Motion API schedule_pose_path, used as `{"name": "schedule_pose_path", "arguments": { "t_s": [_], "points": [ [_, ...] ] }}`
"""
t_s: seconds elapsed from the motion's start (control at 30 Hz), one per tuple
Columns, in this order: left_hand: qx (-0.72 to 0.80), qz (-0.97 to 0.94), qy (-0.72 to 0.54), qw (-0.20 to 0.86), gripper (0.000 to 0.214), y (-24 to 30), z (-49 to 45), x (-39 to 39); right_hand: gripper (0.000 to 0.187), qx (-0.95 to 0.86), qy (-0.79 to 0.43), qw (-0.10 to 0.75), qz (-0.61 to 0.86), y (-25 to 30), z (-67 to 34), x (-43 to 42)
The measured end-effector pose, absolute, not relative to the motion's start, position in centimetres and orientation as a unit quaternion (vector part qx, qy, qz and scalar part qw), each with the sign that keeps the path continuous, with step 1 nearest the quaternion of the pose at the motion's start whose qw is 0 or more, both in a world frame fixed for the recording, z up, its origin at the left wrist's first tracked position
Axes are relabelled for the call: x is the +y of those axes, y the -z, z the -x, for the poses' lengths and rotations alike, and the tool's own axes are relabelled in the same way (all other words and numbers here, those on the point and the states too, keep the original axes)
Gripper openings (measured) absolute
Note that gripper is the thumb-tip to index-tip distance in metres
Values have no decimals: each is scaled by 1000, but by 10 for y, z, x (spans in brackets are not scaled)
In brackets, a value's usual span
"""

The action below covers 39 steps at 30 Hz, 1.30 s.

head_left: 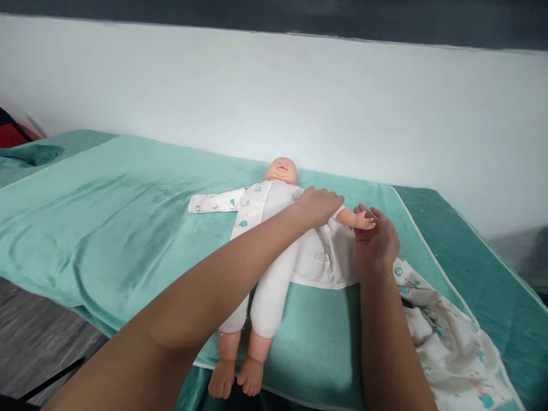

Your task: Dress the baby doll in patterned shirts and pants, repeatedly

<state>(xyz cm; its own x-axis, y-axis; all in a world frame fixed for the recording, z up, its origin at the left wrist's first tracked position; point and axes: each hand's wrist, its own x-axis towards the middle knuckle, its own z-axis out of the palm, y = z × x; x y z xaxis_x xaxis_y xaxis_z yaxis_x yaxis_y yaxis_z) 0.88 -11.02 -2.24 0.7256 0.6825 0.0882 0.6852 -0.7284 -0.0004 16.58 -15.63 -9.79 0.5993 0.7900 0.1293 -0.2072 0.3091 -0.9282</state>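
Note:
A baby doll (pixel 280 171) lies on its back on a teal towel (pixel 120 211), head toward the wall, bare feet near the front edge. It wears a white printed wrap shirt (pixel 250 208), one sleeve spread out to the left. My left hand (pixel 319 204) rests on the doll's chest near its shoulder, fingers curled down on the cloth. My right hand (pixel 377 240) lies under the doll's bare arm (pixel 357 219), fingers cupped around it, beside the open right flap of the shirt (pixel 329 257).
A second printed cloth (pixel 445 342) lies crumpled at the right front. The towel covers a padded table against a white wall (pixel 299 97). A folded teal cloth (pixel 29 154) and something red sit at the far left. Grey floor shows at lower left.

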Motion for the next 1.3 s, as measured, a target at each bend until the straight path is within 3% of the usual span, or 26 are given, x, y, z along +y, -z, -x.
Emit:
{"name": "schedule_pose_path", "arguments": {
  "t_s": [0.1,0.17,0.27,0.37,0.53,0.67,0.87,0.97,1.03,1.17,1.23,1.3],
  "points": [
    [-393,917,46,48,35,18,-5,-109,27,-406,-210,553,697,105,-174,-152],
    [-418,904,56,70,38,16,-4,-111,27,-493,-166,402,753,105,-174,-153],
    [-438,893,57,88,40,14,-5,-113,29,-552,-160,303,760,101,-172,-155],
    [-437,895,33,82,37,13,-5,-115,23,-531,-171,378,739,97,-175,-159],
    [-464,882,-12,88,26,16,-9,-112,36,-344,-338,666,570,90,-181,-168],
    [-494,862,-46,104,20,22,-15,-109,39,-333,-407,750,401,83,-172,-177],
    [-500,858,-24,116,42,37,-23,-111,31,-337,-465,748,333,74,-143,-190],
    [-509,857,33,71,48,43,-22,-108,26,-389,-483,709,335,75,-134,-194],
    [-501,862,79,16,45,43,-17,-103,32,-428,-514,660,342,77,-130,-195],
    [-399,894,136,-149,18,29,2,-94,62,-472,-567,589,329,81,-123,-195],
    [-352,890,187,-222,9,20,15,-91,67,-505,-569,567,317,82,-119,-196],
    [-336,873,259,-241,13,14,30,-88,66,-550,-560,543,298,82,-113,-197]
  ]
}}
